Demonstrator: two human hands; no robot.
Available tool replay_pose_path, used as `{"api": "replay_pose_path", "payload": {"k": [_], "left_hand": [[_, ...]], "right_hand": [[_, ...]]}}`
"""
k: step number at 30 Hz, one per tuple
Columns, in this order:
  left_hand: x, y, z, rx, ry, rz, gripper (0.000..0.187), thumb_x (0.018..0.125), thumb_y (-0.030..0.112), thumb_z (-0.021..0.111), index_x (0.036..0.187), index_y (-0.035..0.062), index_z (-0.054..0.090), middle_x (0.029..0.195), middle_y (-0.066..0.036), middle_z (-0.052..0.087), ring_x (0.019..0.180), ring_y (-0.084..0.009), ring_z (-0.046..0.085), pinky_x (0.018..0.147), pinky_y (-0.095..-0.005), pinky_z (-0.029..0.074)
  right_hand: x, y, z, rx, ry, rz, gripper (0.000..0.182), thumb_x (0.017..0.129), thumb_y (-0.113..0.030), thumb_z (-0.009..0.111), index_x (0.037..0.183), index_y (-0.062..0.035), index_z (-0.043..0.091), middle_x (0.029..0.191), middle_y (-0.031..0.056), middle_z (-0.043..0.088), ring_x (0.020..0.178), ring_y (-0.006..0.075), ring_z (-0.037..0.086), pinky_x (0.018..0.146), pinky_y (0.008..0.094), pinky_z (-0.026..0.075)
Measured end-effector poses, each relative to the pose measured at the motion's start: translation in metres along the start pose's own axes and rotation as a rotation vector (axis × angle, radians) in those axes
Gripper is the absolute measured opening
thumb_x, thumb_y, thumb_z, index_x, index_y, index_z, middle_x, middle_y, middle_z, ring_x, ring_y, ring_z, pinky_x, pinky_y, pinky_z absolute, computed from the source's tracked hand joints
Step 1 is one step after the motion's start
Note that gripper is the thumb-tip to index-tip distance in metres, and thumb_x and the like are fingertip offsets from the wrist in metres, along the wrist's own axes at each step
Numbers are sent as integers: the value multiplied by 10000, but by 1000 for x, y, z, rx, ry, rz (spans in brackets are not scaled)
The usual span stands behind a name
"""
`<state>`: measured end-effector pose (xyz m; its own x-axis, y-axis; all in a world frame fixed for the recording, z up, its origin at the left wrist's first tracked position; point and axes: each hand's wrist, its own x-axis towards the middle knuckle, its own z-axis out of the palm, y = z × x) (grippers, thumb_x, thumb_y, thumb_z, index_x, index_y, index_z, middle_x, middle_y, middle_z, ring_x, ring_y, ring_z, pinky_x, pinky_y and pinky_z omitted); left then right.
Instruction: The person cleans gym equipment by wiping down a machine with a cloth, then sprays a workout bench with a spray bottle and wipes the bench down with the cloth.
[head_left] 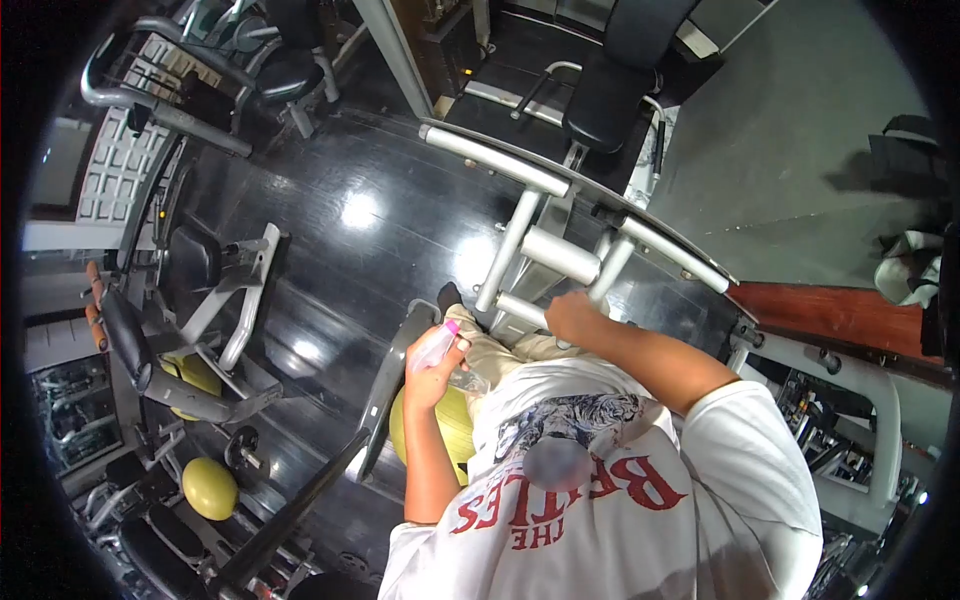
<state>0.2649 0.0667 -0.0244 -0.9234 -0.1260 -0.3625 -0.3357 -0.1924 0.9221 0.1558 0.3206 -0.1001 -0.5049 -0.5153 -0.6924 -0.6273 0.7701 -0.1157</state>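
Observation:
In my left hand (432,372) is a small spray bottle (437,347) with a pink top and a see-through body, the fingers wrapped round it. My right hand (577,318) is closed at the end of a short pale bar (521,311) low on an exercise machine's frame. Its fingers are partly hidden, and I cannot make out any cloth in it. Just beyond this hand lies a thick pale roller (561,256), with a long padded tube (493,159) farther off.
A yellow-green ball (430,428) is beside my left forearm, near a dark machine arm. Another yellow ball (211,488) rests at the lower left. A black-padded bench (600,100) stands ahead, weight machines at the left, a grey wall (800,120) at the right.

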Motion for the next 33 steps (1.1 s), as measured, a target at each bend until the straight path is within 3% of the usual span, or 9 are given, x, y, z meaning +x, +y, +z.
{"api": "replay_pose_path", "payload": {"k": [4, 7, 13, 16, 19, 25, 28, 31, 33], "left_hand": [[-1, -5, -14, -48, 57, -6, 172, 863, 35, 727, 1000, -23, 642, 815, -65, 649, 641, -153, 625, 605, -289, 511], [8, -5, -16, -66, 69, 0, 174, 861, 38, 729, 998, -25, 641, 806, -69, 652, 639, -154, 628, 605, -289, 511], [21, 11, -18, 9, 24, -7, 158, 860, 88, 729, 938, -5, 627, 785, -62, 640, 634, -160, 620, 614, -292, 500], [21, 18, -19, 24, 12, -1, 157, 862, 109, 729, 911, 6, 622, 786, -59, 634, 636, -163, 618, 618, -296, 495], [19, 15, -23, 25, 17, -1, 154, 864, 106, 727, 908, 3, 622, 793, -62, 635, 637, -163, 618, 617, -297, 495], [7, -1, -32, -62, 72, -33, 157, 863, 34, 718, 984, -21, 635, 765, -60, 646, 628, -156, 631, 610, -290, 502], [6, -9, -34, -83, 89, -32, 171, 861, 31, 717, 1000, -25, 635, 777, -63, 649, 633, -162, 635, 616, -290, 504], [10, -11, -31, -56, 71, -39, 180, 859, 32, 718, 1006, -30, 634, 790, -67, 652, 636, -165, 637, 621, -292, 506], [15, -7, -26, -15, 52, -46, 182, 858, 35, 720, 1004, -31, 634, 797, -69, 654, 637, -167, 638, 622, -293, 508]], "right_hand": [[-7, -1, 15, -45, 65, -10, 236, 858, -178, 594, 985, -92, 773, 984, 147, 742, 905, 313, 715, 783, 439, 557], [19, 1, 19, 72, 26, 120, 272, 928, -182, 550, 1080, -93, 757, 1155, 138, 708, 1105, 340, 661, 871, 459, 537], [67, -1, 26, 205, -6, 345, 263, 948, -189, 571, 1118, -90, 745, 1235, 128, 683, 1168, 302, 644, 906, 419, 544], [66, -1, 29, 30, -61, 295, 265, 950, -194, 579, 1134, -95, 742, 1234, 116, 685, 1172, 287, 643, 909, 414, 539], [62, 4, 24, 89, -225, 198, 252, 927, -159, 570, 1094, -101, 749, 1182, 127, 701, 1150, 321, 648, 851, 415, 557], [-9, -10, -14, -112, -41, -6, 228, 897, -184, 587, 1014, -96, 762, 1156, 135, 678, 1007, 266, 634, 795, 403, 535], [4, -18, -14, -95, 15, 57, 260, 911, -185, 583, 1093, -135, 763, 1163, 87, 688, 1114, 274, 592, 920, 392, 482], [33, -11, 7, -198, 245, 1, 259, 900, -182, 592, 1089, -139, 762, 1186, 94, 683, 1095, 278, 613, 901, 383, 494], [42, -10, 16, -137, 60, 35, 258, 901, -171, 599, 1097, -122, 759, 1221, 97, 675, 1119, 294, 623, 911, 387, 502]]}}
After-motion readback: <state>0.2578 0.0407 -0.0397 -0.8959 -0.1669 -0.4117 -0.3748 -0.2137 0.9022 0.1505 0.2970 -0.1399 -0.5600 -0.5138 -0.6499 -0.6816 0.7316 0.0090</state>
